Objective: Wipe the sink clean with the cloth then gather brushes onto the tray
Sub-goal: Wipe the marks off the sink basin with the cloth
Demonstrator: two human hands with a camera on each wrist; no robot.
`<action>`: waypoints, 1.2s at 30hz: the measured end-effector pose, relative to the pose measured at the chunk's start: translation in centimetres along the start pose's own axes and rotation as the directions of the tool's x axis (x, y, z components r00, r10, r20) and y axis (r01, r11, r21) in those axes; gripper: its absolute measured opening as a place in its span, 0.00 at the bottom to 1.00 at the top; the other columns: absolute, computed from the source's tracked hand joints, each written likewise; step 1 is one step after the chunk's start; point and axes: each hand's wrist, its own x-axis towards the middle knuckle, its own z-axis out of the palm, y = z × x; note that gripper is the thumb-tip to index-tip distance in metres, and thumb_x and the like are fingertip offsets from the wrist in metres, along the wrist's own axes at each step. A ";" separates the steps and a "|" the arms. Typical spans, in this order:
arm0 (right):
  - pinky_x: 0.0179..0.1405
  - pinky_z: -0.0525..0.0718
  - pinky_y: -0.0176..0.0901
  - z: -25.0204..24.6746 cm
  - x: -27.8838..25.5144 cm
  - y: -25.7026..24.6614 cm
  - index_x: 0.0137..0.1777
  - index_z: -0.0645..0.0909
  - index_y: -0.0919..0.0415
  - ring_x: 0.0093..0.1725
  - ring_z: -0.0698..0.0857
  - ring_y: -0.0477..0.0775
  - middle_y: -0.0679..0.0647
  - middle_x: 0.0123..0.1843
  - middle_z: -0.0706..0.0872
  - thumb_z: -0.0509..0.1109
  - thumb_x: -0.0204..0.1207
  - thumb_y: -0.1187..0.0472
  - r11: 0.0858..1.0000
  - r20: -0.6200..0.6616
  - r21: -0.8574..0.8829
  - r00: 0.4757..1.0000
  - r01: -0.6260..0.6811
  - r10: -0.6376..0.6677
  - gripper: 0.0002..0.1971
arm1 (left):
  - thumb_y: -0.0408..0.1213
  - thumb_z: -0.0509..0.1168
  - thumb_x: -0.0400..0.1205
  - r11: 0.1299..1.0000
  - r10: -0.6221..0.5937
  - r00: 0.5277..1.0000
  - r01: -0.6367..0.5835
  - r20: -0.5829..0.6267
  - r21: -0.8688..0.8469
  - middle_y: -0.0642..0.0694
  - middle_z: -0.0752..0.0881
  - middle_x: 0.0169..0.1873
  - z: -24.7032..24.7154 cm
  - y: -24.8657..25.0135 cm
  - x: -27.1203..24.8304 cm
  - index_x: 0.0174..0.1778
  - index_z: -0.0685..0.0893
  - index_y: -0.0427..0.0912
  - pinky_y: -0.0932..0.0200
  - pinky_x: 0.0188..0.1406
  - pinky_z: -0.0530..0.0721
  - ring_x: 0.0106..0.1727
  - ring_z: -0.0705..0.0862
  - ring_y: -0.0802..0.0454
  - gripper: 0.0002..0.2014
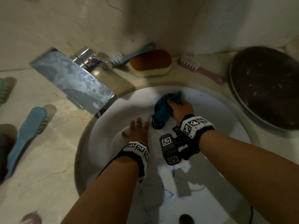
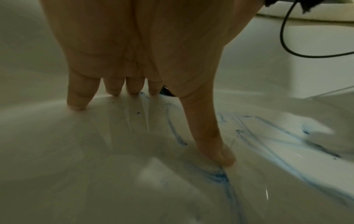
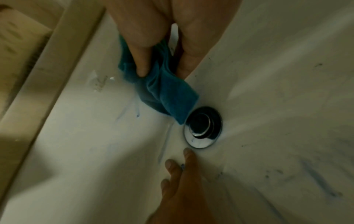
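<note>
A white sink (image 1: 103,126) carries blue streaks (image 2: 218,177) on its wall. My right hand (image 1: 181,109) grips a bunched teal cloth (image 1: 163,109) (image 3: 168,97) against the far wall of the bowl, just above the chrome drain (image 1: 156,124) (image 3: 203,130). My left hand (image 1: 136,131) (image 2: 134,91) lies flat in the bowl with straight fingers, left of the drain, holding nothing. On the counter lie a teal brush (image 1: 129,55), a pink brush (image 1: 199,68) and a blue brush (image 1: 25,139). A dark round tray (image 1: 265,88) sits at the right.
A chrome tap (image 1: 72,78) overhangs the sink's left rim. A brown and yellow sponge (image 1: 151,63) lies behind the sink. Another brush (image 1: 4,89) shows at the left edge, and a pinkish one (image 1: 30,218) at the bottom left. A wall stands behind the counter.
</note>
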 end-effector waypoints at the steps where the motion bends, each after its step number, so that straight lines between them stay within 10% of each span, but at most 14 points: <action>1: 0.64 0.81 0.62 0.1 -0.2 0.0 0.61 0.80 0.60 0.61 0.83 0.66 0.62 0.61 0.85 0.75 0.71 0.55 0.999 -0.005 0.000 0.999 0.043 -0.043 0.19 | 0.42 0.72 0.76 1.000 0.001 1.000 -0.001 0.005 -0.003 0.45 0.32 0.82 0.0 0.0 0.0 0.83 0.37 0.51 0.28 0.77 0.50 0.83 0.35 0.41 0.52; 7: 0.61 0.84 0.57 1.1 -1.8 0.0 0.56 0.74 0.54 0.58 0.82 0.57 0.51 0.54 0.80 0.77 0.68 0.66 0.982 -0.019 0.052 0.983 0.184 -0.183 0.20 | 0.42 0.67 0.80 0.999 0.007 1.000 -0.006 0.019 -0.034 0.46 0.32 0.82 -0.2 0.1 -0.1 0.83 0.36 0.51 0.29 0.78 0.48 0.83 0.34 0.42 0.47; 16: 0.61 0.83 0.58 1.1 -1.6 0.3 0.47 0.75 0.52 0.54 0.83 0.64 0.64 0.59 0.81 0.67 0.75 0.66 0.975 -0.054 -0.101 0.977 0.199 -0.205 0.08 | 0.41 0.64 0.83 1.000 0.001 1.000 -0.001 0.014 -0.024 0.46 0.32 0.82 -0.1 0.2 0.0 0.83 0.37 0.51 0.28 0.77 0.48 0.83 0.34 0.42 0.44; 20: 0.56 0.84 0.48 1.0 -2.3 0.3 0.45 0.80 0.54 0.46 0.83 0.53 0.50 0.45 0.83 0.66 0.74 0.74 0.981 -0.002 0.123 0.989 0.147 -0.148 0.13 | 0.41 0.66 0.81 1.000 0.006 1.000 -0.006 0.004 -0.027 0.46 0.33 0.82 -0.1 0.2 0.1 0.83 0.37 0.51 0.27 0.77 0.49 0.83 0.34 0.41 0.45; 24: 0.61 0.85 0.57 2.3 -2.1 -0.5 0.44 0.83 0.53 0.55 0.86 0.63 0.59 0.53 0.87 0.74 0.71 0.67 0.959 0.031 0.281 0.999 0.034 -0.045 0.08 | 0.49 0.60 0.84 0.998 -0.001 1.000 0.001 0.000 -0.062 0.47 0.34 0.82 0.3 -0.1 0.8 0.83 0.39 0.53 0.28 0.77 0.48 0.83 0.35 0.42 0.40; 29: 0.56 0.86 0.62 1.9 -0.1 -0.8 0.29 0.82 0.50 0.49 0.87 0.63 0.52 0.38 0.87 0.78 0.68 0.56 0.976 -0.110 0.214 0.994 0.049 -0.026 0.09 | 0.55 0.52 0.86 0.997 -0.008 1.000 0.008 0.002 -0.077 0.48 0.34 0.83 0.6 -0.2 1.5 0.83 0.39 0.53 0.28 0.76 0.48 0.83 0.35 0.43 0.35; 36: 0.51 0.83 0.39 3.0 -1.6 -1.0 0.52 0.83 0.60 0.48 0.84 0.52 0.56 0.51 0.87 0.82 0.62 0.64 0.986 -0.080 0.032 0.984 0.162 -0.159 0.18 | 0.53 0.53 0.86 0.997 -0.032 0.999 0.032 0.008 -0.076 0.49 0.34 0.83 0.5 -0.2 1.5 0.83 0.39 0.55 0.31 0.77 0.48 0.84 0.36 0.45 0.34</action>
